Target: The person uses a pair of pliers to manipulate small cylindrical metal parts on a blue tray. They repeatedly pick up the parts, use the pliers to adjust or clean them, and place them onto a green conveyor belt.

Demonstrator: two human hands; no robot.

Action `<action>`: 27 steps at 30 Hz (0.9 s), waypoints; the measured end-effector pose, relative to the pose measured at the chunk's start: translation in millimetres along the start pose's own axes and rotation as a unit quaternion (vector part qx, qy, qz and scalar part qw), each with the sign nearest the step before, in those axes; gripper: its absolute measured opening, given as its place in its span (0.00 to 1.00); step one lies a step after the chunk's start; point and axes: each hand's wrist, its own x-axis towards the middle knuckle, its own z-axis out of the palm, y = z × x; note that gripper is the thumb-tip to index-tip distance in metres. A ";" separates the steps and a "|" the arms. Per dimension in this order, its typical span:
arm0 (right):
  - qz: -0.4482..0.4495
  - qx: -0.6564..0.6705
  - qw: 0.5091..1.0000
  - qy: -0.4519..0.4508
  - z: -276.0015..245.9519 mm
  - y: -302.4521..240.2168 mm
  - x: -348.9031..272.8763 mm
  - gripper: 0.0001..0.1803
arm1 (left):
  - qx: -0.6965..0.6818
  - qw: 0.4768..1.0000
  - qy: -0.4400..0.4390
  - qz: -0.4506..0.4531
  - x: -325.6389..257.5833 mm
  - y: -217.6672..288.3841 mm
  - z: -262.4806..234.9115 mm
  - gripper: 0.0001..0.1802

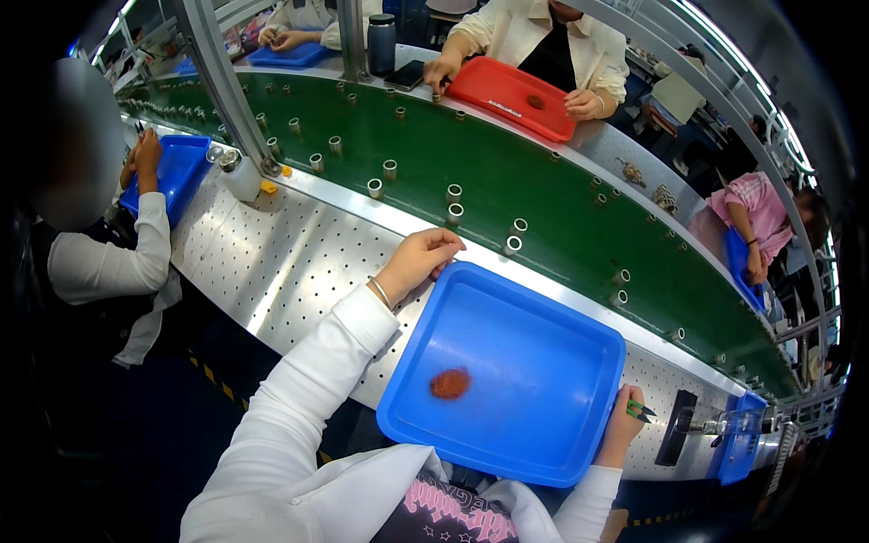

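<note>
Head view: the left hand (421, 261) is partly closed, fingers bent and thumb drawn in toward the forefinger; whether anything is pinched between them cannot be told. It lies by the far left corner of a blue tray (516, 321), at the near edge of a green belt (416, 145). The right hand (625, 418) is closed around a small green tool (637, 410), whose dark pointed tips project to the right. This hand is beside the tray's right wall.

The tray is positioned between the hands, reaching over the near edge of a perforated metal counter (272, 258). A reddish-brown patch (450, 384) marks its floor, nearer the left hand's side.

Short metal rings stand on the belt beyond the hands; one ring (455, 214) is just past the left fingertips, another (513, 245) to their right. A dark block (675, 428) is located just right of the right hand. Well left of the left hand, a white bottle (240, 178) stands on the counter. Across the belt, a co-worker's hand (441, 70) is near a red tray (507, 90).
</note>
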 end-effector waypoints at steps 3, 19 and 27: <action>0.001 0.000 1.000 0.005 -0.5 -2.7 0.7 0.13 | 0.003 1.000 -0.003 -0.004 1.2 2.3 3.7 0.06; -0.018 -0.028 0.999 0.013 0.4 1.3 0.9 0.14 | -0.006 1.000 -0.015 -0.009 3.1 -1.7 1.1 0.08; -0.017 -0.003 1.000 0.006 2.0 -0.2 2.2 0.14 | -0.002 1.000 -0.012 -0.017 0.4 1.6 0.1 0.08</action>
